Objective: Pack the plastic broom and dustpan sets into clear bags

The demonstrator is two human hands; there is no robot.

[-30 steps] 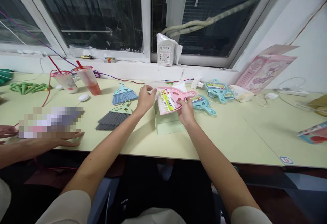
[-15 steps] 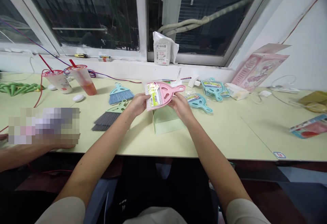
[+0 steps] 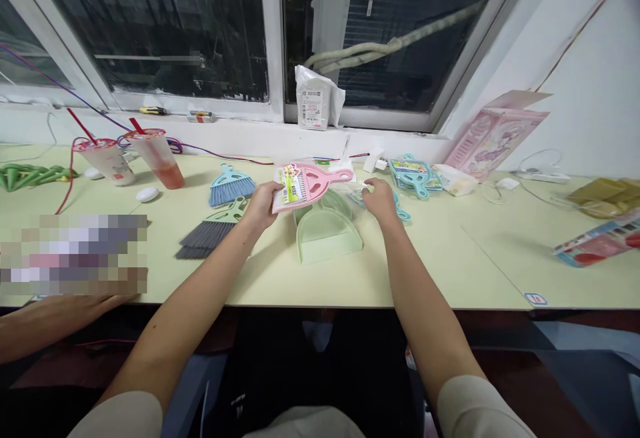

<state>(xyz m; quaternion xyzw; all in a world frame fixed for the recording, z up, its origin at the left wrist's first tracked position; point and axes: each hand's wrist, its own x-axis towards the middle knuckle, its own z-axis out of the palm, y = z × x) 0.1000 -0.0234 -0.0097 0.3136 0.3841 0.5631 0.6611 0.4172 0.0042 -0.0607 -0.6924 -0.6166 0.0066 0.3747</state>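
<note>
My left hand (image 3: 263,206) grips the brush end of a pink dustpan and brush set (image 3: 316,185), which carries a yellow-green label and is held above the table. Its handle points right. Below it lies a pale green dustpan (image 3: 329,235). My right hand (image 3: 381,199) is off the pink set, its fingers pinched together over a blue dustpan and brush set (image 3: 403,214) that it partly covers. Clear plastic shows by those fingertips; what they hold, if anything, I cannot make out. Left of my left hand lie a green brush (image 3: 213,228) and a blue brush (image 3: 231,186).
Another packaged blue set (image 3: 414,175) lies at the back right, near a pink box (image 3: 497,135). Two drink cups (image 3: 159,161) with red straws stand at the back left. Another person's hand (image 3: 100,301) rests at the table's left edge, beside a blurred-out patch.
My right hand has let go of the pink set's handle and moved right, over the blue set. The pink set has shifted slightly left in my left hand, showing more of the green dustpan.
</note>
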